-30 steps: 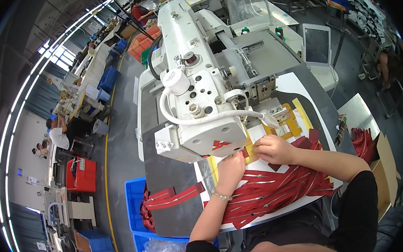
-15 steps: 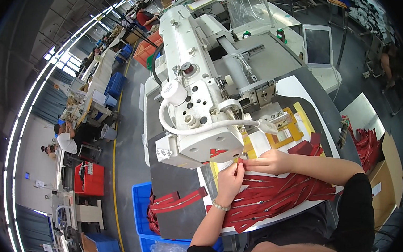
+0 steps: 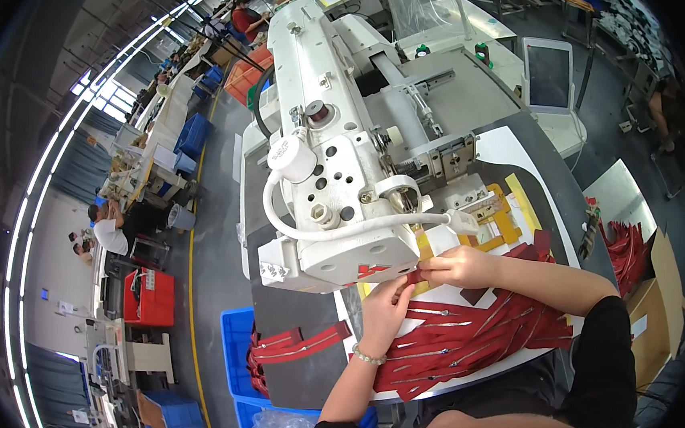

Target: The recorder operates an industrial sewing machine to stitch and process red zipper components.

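My left hand (image 3: pixel 384 312), with a beaded bracelet at its wrist, is closed with thumb and fingers pinching a small red fabric piece (image 3: pixel 414 277). From the right, my right hand (image 3: pixel 460 268) reaches across and pinches the same piece; its fingertips nearly meet the left ones. Both hands are just below the needle end of a large white sewing machine (image 3: pixel 336 189). Beneath them spreads a pile of red zipper strips (image 3: pixel 461 348) with silvery teeth. A yellow clamp frame (image 3: pixel 505 227) lies beyond my right hand. The fingers hide most of the held piece.
More red zipper strips (image 3: pixel 304 346) lie at the table's left edge, above a blue bin (image 3: pixel 234 342). A cardboard box (image 3: pixel 658 299) stands to the right, near further red strips (image 3: pixel 625 251). A screen (image 3: pixel 548 76) stands beyond the machine. Other people sit at far-left workstations.
The view has shifted slightly. My hands stay pinched together around the red fabric piece, with only a small change in finger position; a little more of the piece shows between them.
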{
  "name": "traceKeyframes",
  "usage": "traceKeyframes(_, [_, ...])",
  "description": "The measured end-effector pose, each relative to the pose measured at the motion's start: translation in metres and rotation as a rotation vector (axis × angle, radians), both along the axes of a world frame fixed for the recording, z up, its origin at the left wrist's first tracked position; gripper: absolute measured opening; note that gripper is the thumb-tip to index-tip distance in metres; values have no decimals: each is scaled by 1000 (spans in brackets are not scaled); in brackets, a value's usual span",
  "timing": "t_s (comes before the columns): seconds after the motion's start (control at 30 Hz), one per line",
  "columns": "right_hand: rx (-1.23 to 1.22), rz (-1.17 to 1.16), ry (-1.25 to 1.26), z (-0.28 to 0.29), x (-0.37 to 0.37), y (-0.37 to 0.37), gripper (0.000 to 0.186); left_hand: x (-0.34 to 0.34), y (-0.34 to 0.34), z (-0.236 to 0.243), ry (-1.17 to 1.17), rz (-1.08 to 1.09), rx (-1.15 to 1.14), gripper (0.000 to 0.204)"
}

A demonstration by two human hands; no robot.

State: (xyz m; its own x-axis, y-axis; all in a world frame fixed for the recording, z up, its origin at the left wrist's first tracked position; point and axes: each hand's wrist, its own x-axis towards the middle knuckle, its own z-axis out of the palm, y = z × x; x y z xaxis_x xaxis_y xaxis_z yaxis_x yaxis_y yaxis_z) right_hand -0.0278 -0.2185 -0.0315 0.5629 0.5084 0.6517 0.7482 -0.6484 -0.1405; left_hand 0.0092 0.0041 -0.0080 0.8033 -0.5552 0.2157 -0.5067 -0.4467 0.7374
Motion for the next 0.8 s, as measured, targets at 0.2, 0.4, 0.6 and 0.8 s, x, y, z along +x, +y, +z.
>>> traceKeyframes(0.2, [-83,83,36,2,11,-4,16,-5,-4,-4,-527,-148,112,25])
traceKeyframes(0.4, [-171,152,72,14,18,-6,15,-19,-7,-1,-541,-194,261,38])
traceKeyframes(0.6, [-151,186,49,8,26,-2,15,-15,-5,-1,-509,-173,296,38])
traceKeyframes(0.8, [-87,179,96,11,24,-2,17,-1,3,-1,-422,-126,193,35])
